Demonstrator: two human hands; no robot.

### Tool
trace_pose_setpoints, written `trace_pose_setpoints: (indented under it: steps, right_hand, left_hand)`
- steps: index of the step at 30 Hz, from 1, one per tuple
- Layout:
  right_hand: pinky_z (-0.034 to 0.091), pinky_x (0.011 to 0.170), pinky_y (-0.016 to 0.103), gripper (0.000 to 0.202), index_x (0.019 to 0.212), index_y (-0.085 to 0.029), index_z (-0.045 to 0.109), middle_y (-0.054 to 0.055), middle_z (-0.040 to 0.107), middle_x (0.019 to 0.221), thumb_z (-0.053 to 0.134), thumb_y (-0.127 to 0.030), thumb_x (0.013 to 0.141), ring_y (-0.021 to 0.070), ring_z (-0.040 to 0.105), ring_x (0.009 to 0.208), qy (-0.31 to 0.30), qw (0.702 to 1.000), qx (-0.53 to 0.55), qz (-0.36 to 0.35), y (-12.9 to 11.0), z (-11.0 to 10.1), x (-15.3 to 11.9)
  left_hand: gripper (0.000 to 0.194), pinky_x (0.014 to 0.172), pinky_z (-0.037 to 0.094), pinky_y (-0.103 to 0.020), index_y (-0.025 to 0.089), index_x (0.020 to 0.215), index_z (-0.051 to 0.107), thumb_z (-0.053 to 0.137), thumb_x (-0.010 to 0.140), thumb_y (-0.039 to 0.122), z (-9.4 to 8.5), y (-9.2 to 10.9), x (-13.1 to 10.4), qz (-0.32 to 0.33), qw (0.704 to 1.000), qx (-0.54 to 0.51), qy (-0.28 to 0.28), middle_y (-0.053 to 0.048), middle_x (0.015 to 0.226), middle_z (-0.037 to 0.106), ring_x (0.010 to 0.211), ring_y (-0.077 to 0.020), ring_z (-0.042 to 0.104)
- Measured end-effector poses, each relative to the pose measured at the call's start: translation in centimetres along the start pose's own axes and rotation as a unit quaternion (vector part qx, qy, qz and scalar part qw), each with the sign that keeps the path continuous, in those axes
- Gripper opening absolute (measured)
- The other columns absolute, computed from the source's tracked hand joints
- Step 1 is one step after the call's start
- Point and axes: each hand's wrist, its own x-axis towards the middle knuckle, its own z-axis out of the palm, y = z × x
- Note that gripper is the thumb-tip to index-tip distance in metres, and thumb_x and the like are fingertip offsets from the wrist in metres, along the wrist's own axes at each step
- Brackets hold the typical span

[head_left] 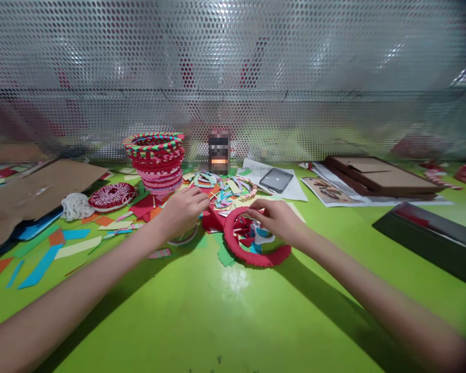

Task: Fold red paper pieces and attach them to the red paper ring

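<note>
Both my arms are bare. From my end I see my left arm (89,272) slant from the lower left corner up to the centre, and my right arm (361,282) slant in from the lower right. My left hand (185,211) is back up, fingers curled in; I can't make out its grip. My right hand (276,218) sits just right of centre, wrist lightly bent, thumb and fingers pinched together, pointing left.

At the frame's centre, the right hand (275,218) pinches the top of a red ring (260,259). The left hand (184,210) is to its left, grip unclear. Stacked rings (158,168) stand upper left; a black tray (419,243) lies at right.
</note>
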Motion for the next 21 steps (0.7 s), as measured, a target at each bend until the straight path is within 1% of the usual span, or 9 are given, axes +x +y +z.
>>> trace_pose_setpoints:
  steps: [3, 5, 7, 9, 13, 15, 17, 19, 21]
  right_hand:
    - [0.036, 0.053, 0.027, 0.031, 0.078, -0.019, 0.064, 0.004, 0.067, 0.068, 0.045, -0.039, 0.093, 0.0161, 0.057, 0.056, 0.006, 1.000, 0.021, 0.002, -0.5, -0.2, 0.1]
    - [0.038, 0.054, 0.028, 0.037, 0.077, -0.019, 0.063, 0.005, 0.067, 0.070, 0.043, -0.044, 0.094, 0.0161, 0.057, 0.056, 0.009, 0.998, 0.061, 0.010, -0.9, -0.2, 0.1]
    - [0.041, 0.054, 0.029, 0.044, 0.080, -0.018, 0.064, 0.005, 0.068, 0.074, 0.040, -0.053, 0.093, 0.0158, 0.057, 0.056, 0.006, 0.990, 0.137, 0.027, -1.3, -0.2, 0.2]
    - [0.043, 0.052, 0.028, 0.049, 0.088, -0.018, 0.064, 0.006, 0.068, 0.079, 0.040, -0.060, 0.091, 0.0147, 0.056, 0.054, 0.005, 0.972, 0.231, 0.047, -1.8, -0.2, 0.2]
    - [0.045, 0.050, 0.026, 0.043, 0.099, -0.020, 0.061, 0.003, 0.068, 0.079, 0.055, -0.059, 0.083, 0.0126, 0.057, 0.055, 0.014, 0.935, 0.348, 0.061, -2.7, -0.2, 0.3]
    - [0.046, 0.051, 0.025, 0.039, 0.099, -0.019, 0.061, 0.003, 0.068, 0.078, 0.065, -0.053, 0.079, 0.0125, 0.058, 0.057, 0.003, 0.921, 0.385, 0.057, -3.0, -0.2, 0.3]
    - [0.046, 0.050, 0.024, 0.037, 0.096, -0.018, 0.062, 0.002, 0.068, 0.076, 0.073, -0.045, 0.074, 0.0117, 0.059, 0.056, -0.022, 0.910, 0.411, 0.050, -3.3, -0.2, 0.4]
    - [0.045, 0.048, 0.023, 0.032, 0.091, -0.016, 0.064, 0.001, 0.067, 0.071, 0.076, -0.038, 0.072, 0.0101, 0.057, 0.052, -0.045, 0.904, 0.423, 0.045, -3.3, -0.1, 0.5]
    - [0.044, 0.046, 0.022, 0.026, 0.087, -0.016, 0.064, -0.001, 0.065, 0.065, 0.074, -0.036, 0.075, 0.0092, 0.056, 0.048, -0.058, 0.897, 0.436, 0.041, -3.4, 0.1, 0.5]
  left_hand:
    - [0.025, 0.071, 0.045, -0.034, 0.013, 0.083, 0.066, 0.043, 0.083, 0.003, -0.7, 0.0, 0.5, -0.042, 0.998, -0.036, 0.013, -0.011, 0.086, 0.071, 0.084, -0.0243, 0.059]
    - [0.019, 0.072, 0.044, -0.034, 0.013, 0.085, 0.065, 0.047, 0.084, 0.009, -1.0, 0.1, 0.8, -0.083, 0.990, -0.110, 0.033, -0.011, 0.087, 0.070, 0.085, -0.0241, 0.059]
    - [0.014, 0.072, 0.044, -0.033, 0.015, 0.083, 0.065, 0.051, 0.085, 0.018, -1.2, 0.5, 1.1, -0.147, 0.964, -0.217, 0.045, -0.009, 0.085, 0.069, 0.083, -0.0226, 0.060]
    - [0.016, 0.069, 0.043, -0.031, 0.016, 0.079, 0.063, 0.054, 0.085, 0.027, -1.3, 1.0, 1.4, -0.222, 0.909, -0.351, 0.038, -0.005, 0.078, 0.066, 0.075, -0.0194, 0.059]
    - [0.022, 0.067, 0.045, -0.028, 0.015, 0.072, 0.061, 0.064, 0.077, 0.036, -1.8, 2.1, 1.8, -0.295, 0.732, -0.614, 0.000, -0.001, 0.068, 0.062, 0.068, -0.0153, 0.058]
    - [0.024, 0.071, 0.047, -0.029, 0.014, 0.070, 0.061, 0.070, 0.072, 0.036, -2.0, 2.4, 1.9, -0.319, 0.656, -0.684, -0.005, 0.000, 0.068, 0.062, 0.069, -0.0144, 0.059]
    - [0.026, 0.073, 0.048, -0.030, 0.014, 0.070, 0.061, 0.075, 0.068, 0.036, -2.0, 2.6, 1.9, -0.342, 0.609, -0.716, -0.004, 0.000, 0.069, 0.063, 0.069, -0.0143, 0.060]
    - [0.027, 0.075, 0.049, -0.031, 0.014, 0.076, 0.063, 0.075, 0.067, 0.036, -1.8, 2.7, 1.8, -0.352, 0.602, -0.716, 0.008, -0.002, 0.074, 0.065, 0.071, -0.0150, 0.062]
    - [0.031, 0.077, 0.050, -0.033, 0.015, 0.092, 0.064, 0.074, 0.071, 0.035, -1.5, 2.9, 1.7, -0.345, 0.641, -0.684, 0.040, -0.006, 0.094, 0.068, 0.078, -0.0166, 0.063]
